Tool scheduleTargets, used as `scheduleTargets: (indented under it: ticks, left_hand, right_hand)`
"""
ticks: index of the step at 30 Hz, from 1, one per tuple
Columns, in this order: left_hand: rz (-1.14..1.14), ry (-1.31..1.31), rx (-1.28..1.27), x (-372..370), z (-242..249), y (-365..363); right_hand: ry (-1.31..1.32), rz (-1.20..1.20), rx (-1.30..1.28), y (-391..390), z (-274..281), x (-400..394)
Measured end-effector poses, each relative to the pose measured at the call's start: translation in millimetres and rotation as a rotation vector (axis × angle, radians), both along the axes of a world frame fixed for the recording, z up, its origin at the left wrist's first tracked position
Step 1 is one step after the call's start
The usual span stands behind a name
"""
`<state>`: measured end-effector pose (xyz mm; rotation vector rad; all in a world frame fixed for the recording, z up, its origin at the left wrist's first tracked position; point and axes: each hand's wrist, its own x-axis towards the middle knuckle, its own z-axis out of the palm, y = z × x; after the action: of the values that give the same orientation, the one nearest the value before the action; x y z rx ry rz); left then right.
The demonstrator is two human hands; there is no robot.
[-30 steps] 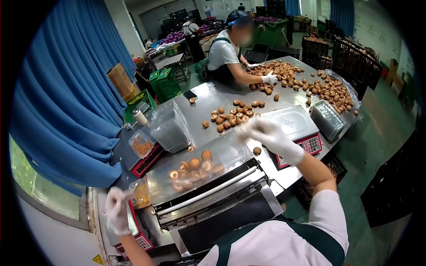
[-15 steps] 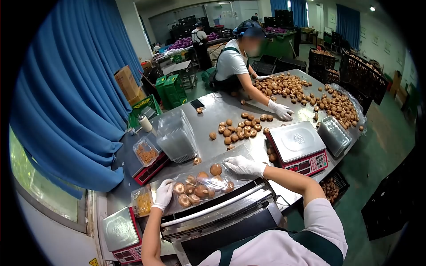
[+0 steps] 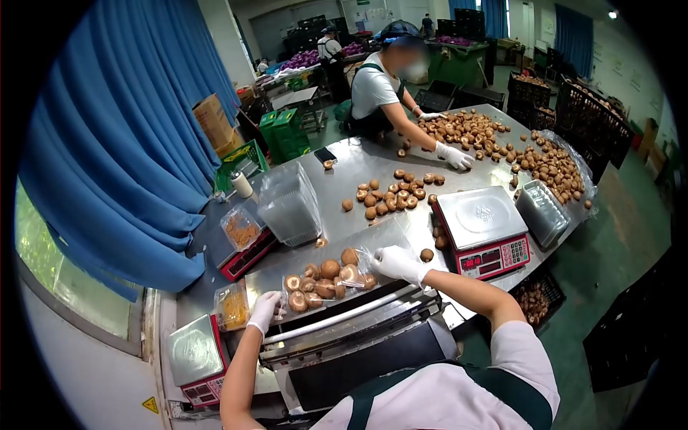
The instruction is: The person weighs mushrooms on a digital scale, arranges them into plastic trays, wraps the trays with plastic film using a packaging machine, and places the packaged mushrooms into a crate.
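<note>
"Well, what have we got nearest, by the wrapper (image 3: 365, 362)?"

"Our mushrooms (image 3: 328, 289) lie under clear film (image 3: 367, 259), just past the wrapper's roller (image 3: 337, 316). Our left hand (image 3: 264, 313) is at their left end, fingers bent inward; we can't tell whether they pinch anything. Our right hand (image 3: 400, 264) is at the other end, fingers closed on a bit of film."

"Which step are we on?"

"Wrapping the bundle, we'd judge. The next move calls for drawing the film snug and tucking both ends without spilling any."

"Any writing?"

"Left of the wrapper, one scale (image 3: 193, 355) has marks we can't read. Right of it, another scale (image 3: 481, 215) shows red digits, seemingly -0.010; the raised mark on its pan beats us. Past the wrapper, the tubs (image 3: 289, 204) show us no legible label. Farther beyond it come loose caps (image 3: 390, 197), then a co-worker (image 3: 376, 93) with one gloved hand beside the heap (image 3: 466, 129). We can't name any brand."
</note>
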<state>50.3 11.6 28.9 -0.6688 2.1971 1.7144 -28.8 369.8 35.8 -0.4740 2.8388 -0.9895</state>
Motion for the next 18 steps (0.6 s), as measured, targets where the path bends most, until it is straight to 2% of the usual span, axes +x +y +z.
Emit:
scheduleTargets:
  ticks: [1,2,3,5,7,9,11,12,13,14,15,16,17,18]
  left_hand:
    - [0.005,-0.032,-0.008,1.0,4.5,11.1]
    - [-0.049,0.021,-0.067,-6.4,-12.3,8.3]
    - [-0.102,0.073,-0.126,-12.7,-29.9,5.2]
    - [-0.011,0.139,-0.117,-10.6,-23.6,16.7]
    - [-0.009,0.221,-0.168,2.9,-21.6,25.7]
    - [-0.013,0.701,-0.249,33.9,-27.3,28.1]
    - [-0.054,0.596,-0.509,107.1,19.2,64.6]
    - [-0.031,0.736,-0.500,133.0,10.5,74.7]
    - [-0.014,0.598,-0.541,161.0,-13.3,70.7]
    - [0.001,0.554,-0.505,182.7,-14.0,80.4]
    - [0.015,0.510,-0.468,202.6,-13.0,93.9]
    - [0.027,0.403,-0.418,218.0,-26.4,99.5]
    - [0.039,0.297,-0.367,231.4,-42.6,102.0]
    - [0.034,0.256,-0.329,238.2,-64.8,99.8]
  right_hand:
    - [-0.032,0.072,0.111,-1.3,-1.6,3.1]
    - [0.035,0.070,0.064,-3.3,-12.7,1.0]
    - [-0.072,0.064,-0.017,-3.7,-17.6,-5.9]
    - [-0.162,0.031,-0.195,0.9,-16.5,-7.3]
    - [-0.083,0.048,-0.262,11.7,-0.9,14.4]
    - [0.005,0.037,-0.300,25.7,11.7,43.9]
    - [0.020,0.087,-0.333,47.4,-12.6,87.8]
    - [-0.132,0.059,-0.324,53.2,9.9,125.6]
    - [-0.047,0.074,-0.229,62.1,-14.2,145.0]
    - [-0.110,0.077,-0.284,68.2,-33.5,166.3]
    - [-0.150,0.089,-0.172,74.5,-55.2,182.6]
    - [-0.181,0.109,-0.072,75.1,-44.1,199.5]
    - [-0.318,0.121,-0.001,77.2,-58.3,206.3]
    - [-0.336,0.129,0.028,76.2,-70.3,207.4]
